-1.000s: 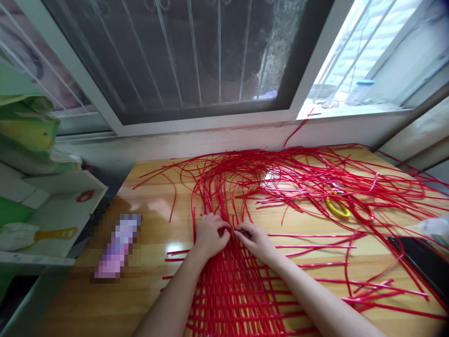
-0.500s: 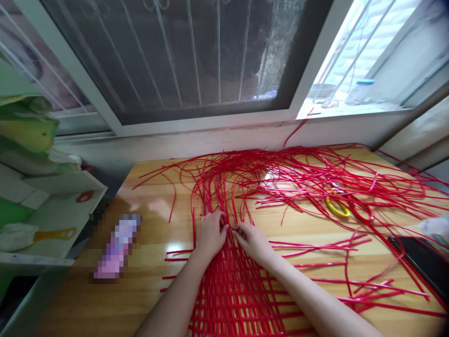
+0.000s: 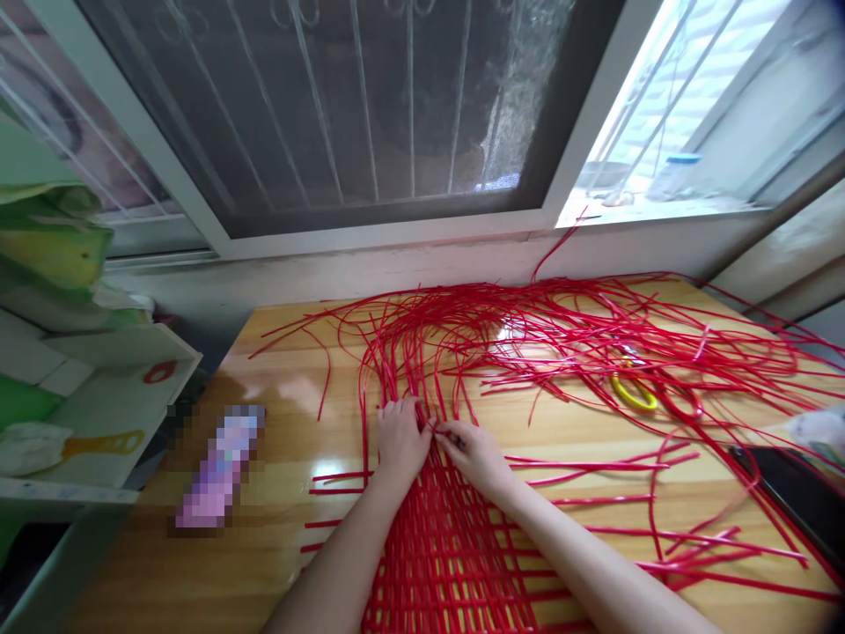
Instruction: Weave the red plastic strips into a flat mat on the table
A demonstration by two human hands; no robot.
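A lattice of woven red strands (image 3: 455,563) lies on the wooden table, its long loose ends running away toward the window. My left hand (image 3: 402,440) rests at the far end of the weave, fingers curled over the lengthwise red strands. Close beside it, my right hand (image 3: 472,453) pinches a thin red strand (image 3: 436,427) between thumb and forefinger. The two hands' fingertips almost meet over the weave. Crosswise strands stick out on both sides of the lattice, passing beneath my forearms. What lies under my left fingers is hidden.
A tangle of loose red strands (image 3: 561,326) spreads over the table's back and right. Scissors with yellow handles (image 3: 635,392) lie among them. At the right edge is a dark phone-like object (image 3: 792,493); a pixelated pink item (image 3: 217,467) lies left. The window (image 3: 370,114) is behind.
My left hand has shifted slightly, its thumb moving to the right toward the right fingertips. My right hand keeps nearly the same place and pinch.
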